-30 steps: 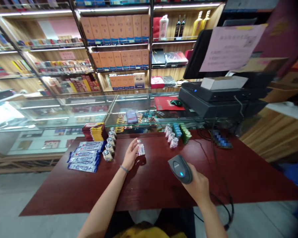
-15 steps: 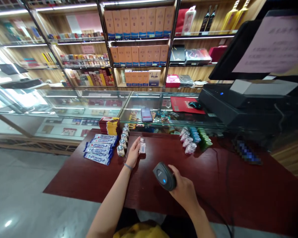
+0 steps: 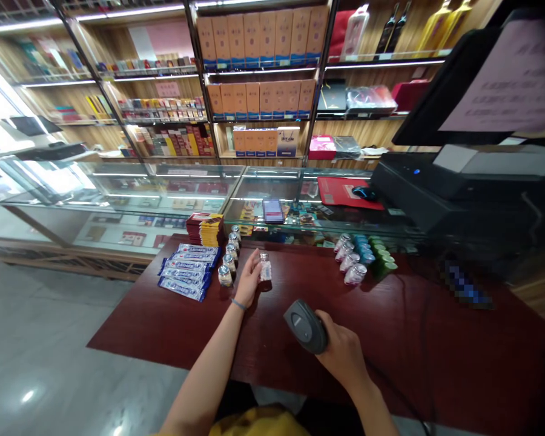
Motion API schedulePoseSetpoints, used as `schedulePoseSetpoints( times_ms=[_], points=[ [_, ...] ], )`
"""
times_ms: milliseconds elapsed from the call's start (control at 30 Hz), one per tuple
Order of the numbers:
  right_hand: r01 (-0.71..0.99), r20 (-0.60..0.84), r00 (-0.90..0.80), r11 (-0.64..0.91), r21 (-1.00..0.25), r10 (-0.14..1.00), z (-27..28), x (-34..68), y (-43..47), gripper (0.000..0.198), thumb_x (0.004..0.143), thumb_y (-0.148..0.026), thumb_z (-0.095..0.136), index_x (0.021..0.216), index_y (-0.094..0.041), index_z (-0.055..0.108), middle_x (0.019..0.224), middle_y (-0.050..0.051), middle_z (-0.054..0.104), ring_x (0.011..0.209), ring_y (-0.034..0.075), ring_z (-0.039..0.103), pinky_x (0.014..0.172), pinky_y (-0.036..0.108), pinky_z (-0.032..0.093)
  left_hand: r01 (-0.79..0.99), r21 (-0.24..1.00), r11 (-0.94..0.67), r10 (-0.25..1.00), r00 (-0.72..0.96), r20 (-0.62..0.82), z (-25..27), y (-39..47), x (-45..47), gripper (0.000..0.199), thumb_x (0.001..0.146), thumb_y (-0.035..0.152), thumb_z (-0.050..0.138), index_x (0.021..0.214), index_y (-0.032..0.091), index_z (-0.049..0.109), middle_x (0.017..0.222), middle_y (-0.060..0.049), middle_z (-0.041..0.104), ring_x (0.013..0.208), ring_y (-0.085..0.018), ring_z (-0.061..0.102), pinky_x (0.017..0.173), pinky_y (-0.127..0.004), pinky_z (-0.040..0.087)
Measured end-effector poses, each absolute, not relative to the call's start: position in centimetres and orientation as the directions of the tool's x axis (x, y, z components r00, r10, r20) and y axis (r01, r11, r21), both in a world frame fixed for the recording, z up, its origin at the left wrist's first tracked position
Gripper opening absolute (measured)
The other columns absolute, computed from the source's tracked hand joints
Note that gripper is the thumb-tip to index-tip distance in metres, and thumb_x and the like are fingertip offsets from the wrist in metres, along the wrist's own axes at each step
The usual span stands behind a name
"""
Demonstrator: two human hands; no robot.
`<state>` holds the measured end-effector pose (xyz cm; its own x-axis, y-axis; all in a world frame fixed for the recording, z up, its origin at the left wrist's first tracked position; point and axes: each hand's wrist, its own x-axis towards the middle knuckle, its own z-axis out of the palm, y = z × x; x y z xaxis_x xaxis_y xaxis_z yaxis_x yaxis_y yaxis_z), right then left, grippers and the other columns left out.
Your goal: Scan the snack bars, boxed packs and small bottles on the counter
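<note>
My left hand [image 3: 248, 282] is at a small clear bottle with a silver cap [image 3: 264, 270], its fingers along the bottle's left side. The bottle stands upright on the dark red table [image 3: 272, 330]. In my right hand [image 3: 343, 350] is a dark grey barcode scanner [image 3: 306, 327], held above the table with its head angled toward the bottle. A row of silver-capped jars [image 3: 229, 263] stands left of my left hand. Beyond the scanner, to the right, are pink-and-white cans [image 3: 349, 261], blue cans [image 3: 364, 249] and green cans [image 3: 381, 257].
Blue-and-white packets [image 3: 188, 269] and a stack of red and yellow boxes [image 3: 205, 229] lie at the table's left. A glass display case [image 3: 200, 203] borders the back. A monitor [image 3: 440, 91] stands at the right. The scanner's cable [image 3: 397, 387] runs across the right front.
The view has shifted slightly, so everything sits a little farther right. The blue light on the scanner no longer shows. Both hands keep nearly the same pose.
</note>
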<state>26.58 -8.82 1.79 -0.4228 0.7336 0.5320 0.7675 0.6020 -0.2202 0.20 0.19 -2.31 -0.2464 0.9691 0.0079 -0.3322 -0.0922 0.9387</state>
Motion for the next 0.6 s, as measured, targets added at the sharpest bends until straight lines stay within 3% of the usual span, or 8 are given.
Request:
schedulePoseSetpoints(
  times_ms=[100,200,267,400,600],
  points=[
    [0.765,0.555,-0.412,0.605,-0.22,0.723,1.7,26.7,-8.7,0.043,0.072,-0.013,0.048,0.115,-0.017,0.052,0.071,0.001,0.07,0.06,0.018,0.067,0.059,0.028,0.044,-0.084,0.981,-0.173,0.916,-0.38,0.129,-2.2,0.0,0.3,0.071,0.086,0.036,0.066,0.15,0.03,0.036,0.123,-0.008,0.058,0.096,-0.016,0.062,0.084,-0.031,0.053],
    [0.759,0.569,-0.403,0.609,-0.23,0.717,1.6,26.9,-8.5,0.039,0.073,-0.013,0.048,0.111,-0.019,0.053,0.07,0.001,0.069,0.06,0.018,0.067,0.058,0.027,0.044,0.301,0.93,-0.213,0.805,-0.485,0.341,-1.8,-0.3,0.2,0.057,0.084,0.029,0.068,0.138,0.024,0.052,0.117,-0.009,0.056,0.106,-0.02,0.057,0.098,-0.038,0.047],
    [0.762,0.572,-0.393,0.603,-0.237,0.721,1.5,27.1,-8.4,0.038,0.074,-0.012,0.048,0.111,-0.019,0.053,0.071,0.001,0.069,0.061,0.018,0.067,0.06,0.028,0.044,0.459,0.866,-0.201,0.761,-0.483,0.433,-1.5,-0.5,0.1,0.044,0.085,0.025,0.066,0.128,0.021,0.059,0.117,-0.01,0.055,0.111,-0.023,0.054,0.101,-0.04,0.044],
    [0.756,0.577,-0.374,0.599,-0.263,0.726,0.9,27.6,-7.9,0.037,0.077,-0.015,0.05,0.114,-0.019,0.054,0.073,0.001,0.07,0.062,0.02,0.067,0.062,0.028,0.046,0.559,0.808,-0.184,0.729,-0.474,0.494,-0.8,-0.1,0.2,0.036,0.086,0.019,0.061,0.121,0.022,0.059,0.116,-0.01,0.053,0.111,-0.023,0.054,0.1,-0.041,0.045],
    [0.755,0.595,-0.378,0.608,-0.244,0.709,0.6,28.3,-7.5,0.037,0.077,-0.015,0.051,0.114,-0.019,0.054,0.078,0.002,0.071,0.063,0.019,0.068,0.061,0.028,0.047,0.561,0.814,-0.151,0.69,-0.53,0.493,-0.9,3.0,0.2,0.034,0.085,0.016,0.061,0.119,0.02,0.059,0.115,-0.01,0.051,0.111,-0.024,0.053,0.102,-0.043,0.044]
  ],
)
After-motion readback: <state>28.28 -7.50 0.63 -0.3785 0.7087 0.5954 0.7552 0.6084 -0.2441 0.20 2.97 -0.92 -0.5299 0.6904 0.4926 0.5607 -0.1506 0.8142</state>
